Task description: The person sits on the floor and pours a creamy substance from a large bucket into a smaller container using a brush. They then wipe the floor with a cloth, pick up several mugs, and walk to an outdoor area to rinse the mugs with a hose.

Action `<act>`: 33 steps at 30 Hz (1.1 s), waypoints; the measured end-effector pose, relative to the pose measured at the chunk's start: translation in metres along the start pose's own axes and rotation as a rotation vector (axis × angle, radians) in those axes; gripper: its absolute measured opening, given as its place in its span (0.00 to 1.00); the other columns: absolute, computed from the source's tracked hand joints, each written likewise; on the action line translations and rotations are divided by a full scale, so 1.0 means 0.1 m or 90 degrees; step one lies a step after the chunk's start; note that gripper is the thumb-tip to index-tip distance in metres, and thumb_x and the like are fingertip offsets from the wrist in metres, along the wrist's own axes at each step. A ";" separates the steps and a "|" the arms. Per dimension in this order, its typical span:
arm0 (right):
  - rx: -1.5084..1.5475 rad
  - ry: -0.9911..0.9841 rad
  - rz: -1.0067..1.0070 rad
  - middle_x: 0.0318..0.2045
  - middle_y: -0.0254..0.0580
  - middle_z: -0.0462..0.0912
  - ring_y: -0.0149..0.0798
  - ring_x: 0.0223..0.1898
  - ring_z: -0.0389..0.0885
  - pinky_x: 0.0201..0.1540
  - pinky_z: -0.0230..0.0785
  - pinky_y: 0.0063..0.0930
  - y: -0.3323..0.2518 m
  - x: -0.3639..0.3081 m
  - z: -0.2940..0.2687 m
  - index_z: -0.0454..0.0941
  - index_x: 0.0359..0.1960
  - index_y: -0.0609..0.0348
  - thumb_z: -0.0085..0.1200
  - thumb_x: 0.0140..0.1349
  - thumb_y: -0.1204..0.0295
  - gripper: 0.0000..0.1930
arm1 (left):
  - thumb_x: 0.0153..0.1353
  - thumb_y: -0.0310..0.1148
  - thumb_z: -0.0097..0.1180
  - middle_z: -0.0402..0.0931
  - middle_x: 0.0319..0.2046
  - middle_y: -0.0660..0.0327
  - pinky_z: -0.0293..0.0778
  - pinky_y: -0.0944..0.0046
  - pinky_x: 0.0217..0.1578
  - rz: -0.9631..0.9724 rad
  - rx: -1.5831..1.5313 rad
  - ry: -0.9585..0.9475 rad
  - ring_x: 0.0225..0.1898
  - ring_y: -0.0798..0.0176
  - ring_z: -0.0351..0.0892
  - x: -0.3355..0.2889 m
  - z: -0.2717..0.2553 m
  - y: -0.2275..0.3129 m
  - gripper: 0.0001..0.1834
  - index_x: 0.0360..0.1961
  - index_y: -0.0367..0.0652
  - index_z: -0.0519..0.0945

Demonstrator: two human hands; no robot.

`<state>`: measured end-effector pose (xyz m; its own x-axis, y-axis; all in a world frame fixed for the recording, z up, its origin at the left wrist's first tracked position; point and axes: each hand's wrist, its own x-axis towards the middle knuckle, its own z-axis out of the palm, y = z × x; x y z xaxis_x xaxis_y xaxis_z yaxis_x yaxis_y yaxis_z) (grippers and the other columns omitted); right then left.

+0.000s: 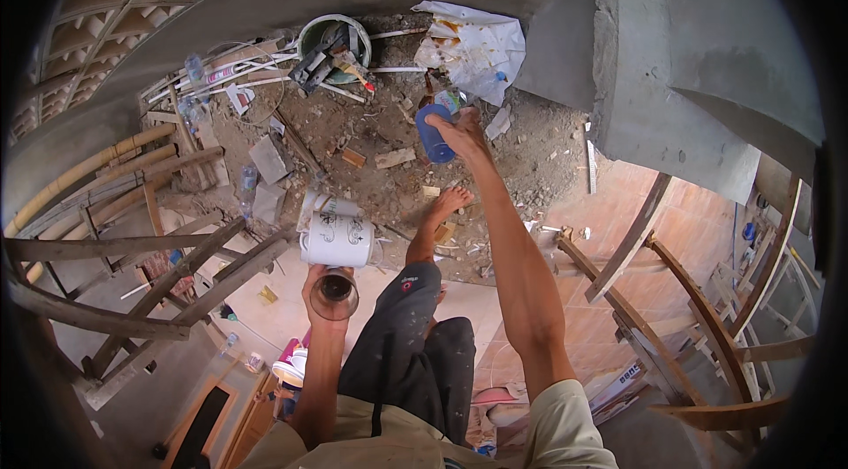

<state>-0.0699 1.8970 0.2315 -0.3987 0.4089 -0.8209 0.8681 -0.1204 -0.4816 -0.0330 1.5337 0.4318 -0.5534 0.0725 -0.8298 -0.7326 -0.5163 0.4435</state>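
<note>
My right hand [461, 132] reaches out over the rubble and is closed on a blue plastic container [433, 140] with a rounded end. Its thumb lies along the near side, and the other fingers are partly hidden. Closer to me, my left hand [329, 303] is wrapped around a clear glass [336, 286] with something dark inside. Just beyond that hand are white buckets [337, 239], the nearer one with a dark printed pattern. Whether the left hand touches them I cannot tell.
Rubble [380, 138] covers the ground ahead, beside my bare foot [452, 200]. A round tub [336, 32] of scraps and a stained white sheet [477, 45] lie near the wall. Wooden frames [177, 283] stand left, more timbers [636, 230] right. Plastic bottles [248, 179] lie left.
</note>
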 end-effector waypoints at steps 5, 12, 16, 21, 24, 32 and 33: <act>0.093 -0.072 -0.059 0.61 0.65 0.77 0.54 0.61 0.80 0.61 0.75 0.38 -0.25 -0.49 -0.12 0.46 0.76 0.66 0.72 0.55 0.44 0.60 | 0.71 0.31 0.54 0.82 0.55 0.51 0.83 0.51 0.53 0.028 -0.043 0.065 0.52 0.51 0.85 -0.12 0.02 -0.04 0.21 0.64 0.40 0.75; 0.342 -0.025 -0.332 0.59 0.57 0.78 0.49 0.60 0.80 0.63 0.72 0.44 0.23 -1.32 -0.38 0.46 0.79 0.60 0.75 0.54 0.66 0.57 | 0.70 0.31 0.54 0.83 0.53 0.52 0.83 0.51 0.52 -0.002 0.022 0.012 0.52 0.52 0.85 -0.04 -0.04 0.00 0.19 0.61 0.40 0.77; 0.239 0.106 -0.441 0.63 0.56 0.76 0.47 0.64 0.78 0.67 0.71 0.44 0.64 -1.73 -0.51 0.51 0.79 0.61 0.74 0.51 0.71 0.55 | 0.69 0.30 0.55 0.83 0.52 0.51 0.83 0.50 0.52 -0.008 0.067 0.004 0.52 0.51 0.85 0.00 0.12 0.02 0.18 0.59 0.39 0.78; 0.240 0.211 -0.422 0.63 0.54 0.76 0.52 0.64 0.78 0.66 0.70 0.43 1.24 -2.33 -0.54 0.60 0.77 0.56 0.75 0.46 0.72 0.53 | 0.72 0.30 0.51 0.82 0.53 0.49 0.80 0.50 0.59 -0.022 0.208 -0.106 0.54 0.51 0.84 -0.01 0.04 0.06 0.18 0.59 0.34 0.77; 0.247 0.291 -0.401 0.64 0.53 0.74 0.54 0.63 0.77 0.65 0.72 0.43 1.91 -2.66 -0.39 0.64 0.75 0.54 0.74 0.45 0.74 0.50 | 0.74 0.30 0.49 0.82 0.50 0.48 0.78 0.52 0.57 -0.008 0.308 -0.193 0.50 0.51 0.83 -0.22 0.24 -0.08 0.18 0.59 0.32 0.76; 0.387 0.495 -0.070 0.59 0.51 0.75 0.50 0.60 0.79 0.62 0.73 0.40 3.90 -4.34 0.94 0.66 0.73 0.57 0.74 0.48 0.75 0.47 | 0.59 0.27 0.63 0.75 0.55 0.47 0.77 0.49 0.59 -0.007 0.488 -0.296 0.55 0.48 0.75 -0.61 0.20 -0.38 0.26 0.59 0.30 0.74; 0.375 0.540 -0.027 0.58 0.51 0.75 0.49 0.59 0.80 0.60 0.75 0.39 4.17 -4.59 1.20 0.66 0.73 0.57 0.74 0.49 0.75 0.46 | 0.63 0.31 0.60 0.80 0.56 0.48 0.77 0.45 0.64 -0.091 0.523 -0.391 0.56 0.46 0.81 -0.58 0.15 -0.33 0.24 0.59 0.32 0.77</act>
<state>0.4393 1.5501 0.3711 0.1124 0.8988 -0.4238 0.4849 -0.4219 -0.7661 0.0177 1.5591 0.4705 -0.3772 0.6288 -0.6799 -0.7244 0.2570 0.6396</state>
